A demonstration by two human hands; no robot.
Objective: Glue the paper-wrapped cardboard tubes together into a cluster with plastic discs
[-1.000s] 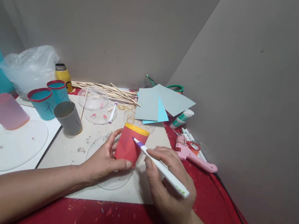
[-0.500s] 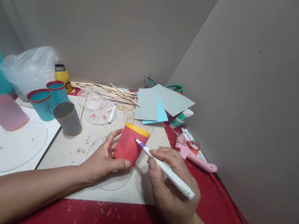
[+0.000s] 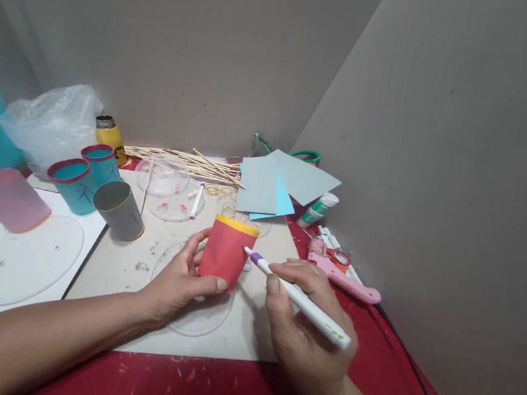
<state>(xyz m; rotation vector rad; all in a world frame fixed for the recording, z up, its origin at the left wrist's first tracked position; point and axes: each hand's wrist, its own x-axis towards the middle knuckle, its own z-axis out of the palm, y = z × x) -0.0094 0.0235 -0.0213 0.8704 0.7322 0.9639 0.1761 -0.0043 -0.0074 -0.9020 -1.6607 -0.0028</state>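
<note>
Red cup (image 3: pixel 226 255), slightly tilted, we note clasped in the left hand (image 3: pixel 181 281), while the right hand (image 3: pixel 309 330) pinches a white marker (image 3: pixel 302 302) slanting up-left to the cup's right side, contact unclear.

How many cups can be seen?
5: red cup in the left hand, pink cup at far left, grey cup between them, two partly hidden blue cups behind and left of it.
</note>
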